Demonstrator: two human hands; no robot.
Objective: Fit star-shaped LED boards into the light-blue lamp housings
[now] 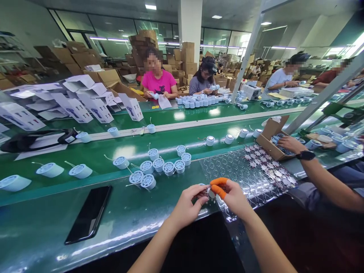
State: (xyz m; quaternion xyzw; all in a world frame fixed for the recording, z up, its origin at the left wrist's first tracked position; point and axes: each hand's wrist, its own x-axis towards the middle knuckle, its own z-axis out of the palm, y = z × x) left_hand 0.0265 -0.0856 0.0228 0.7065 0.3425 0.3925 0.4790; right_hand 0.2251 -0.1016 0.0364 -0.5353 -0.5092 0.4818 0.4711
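- here's the green belt (182,137), running right across, with loose blue parts (153,154) dotted along it
- nearer in, the green bench (122,216), shiny under the lights, right in front of the person
- at the back, brown cartons (143,41) piled high and rather crooked
- across the belt, a worker in pink (159,81) with something pale in hand, and just beside, a worker in grey (199,84), head bent over a pale piece
- over on the left, white boxes (98,108) heaped up, several standing on end with pictures on their sides
- clear tray (224,170) on the bench, its right end crowded with white star-shaped pieces (264,167)
- in from the right comes a neighbour's arm (327,178), dark watch (306,155) at the wrist, hand in an open brown box (269,140) of blue parts
- left hand (186,206) low over the bench edge, thumb and forefinger curled in, tips pinching the near side of a small disc (211,193)
- right hand (236,199) meets it there, thumb and forefinger in orange covers (218,190), pinching that same disc from the right
- black phone (89,214) flat on the bench, well to the left
- between phone and tray, a tight cluster of blue parts, some with thin wires poking out
- and the disc itself, silvery, up between both sets of fingertips, just by the tray's near left corner
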